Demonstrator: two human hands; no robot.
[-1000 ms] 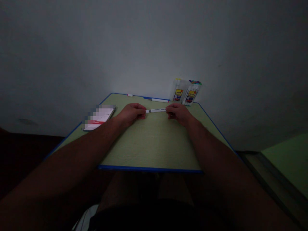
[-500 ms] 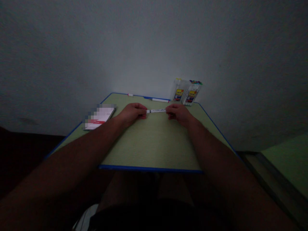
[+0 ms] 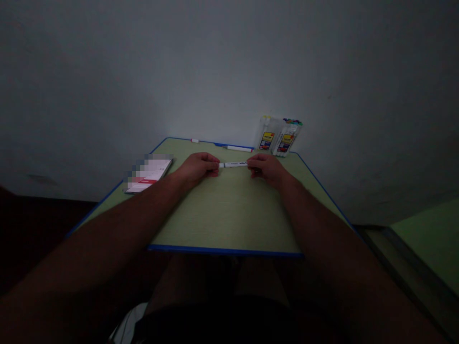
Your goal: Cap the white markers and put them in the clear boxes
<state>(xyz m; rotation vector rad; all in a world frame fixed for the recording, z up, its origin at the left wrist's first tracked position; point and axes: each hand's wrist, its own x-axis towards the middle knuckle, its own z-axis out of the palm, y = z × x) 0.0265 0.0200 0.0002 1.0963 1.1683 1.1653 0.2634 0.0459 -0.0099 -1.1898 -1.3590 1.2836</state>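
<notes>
A slim white marker (image 3: pixel 234 165) with dark print and a grey band lies level between my hands, over the middle of the table. My left hand (image 3: pixel 201 166) pinches its left end between thumb and fingers. At the other end, the fingertips of my right hand (image 3: pixel 265 168) are closed on it. Both tips of the marker are hidden by my fingers. Behind it, near the back edge, rests an uncapped white marker (image 3: pixel 239 148) with a red end, and further left a small white and red cap (image 3: pixel 194 141).
The green table (image 3: pixel 229 215) has a blue rim and meets a grey wall. Two clear cases (image 3: pixel 266 138) of markers stand at the back right, one fuller than the other. A phone or tablet (image 3: pixel 150 174), partly blurred out, lies at the left beside my forearm.
</notes>
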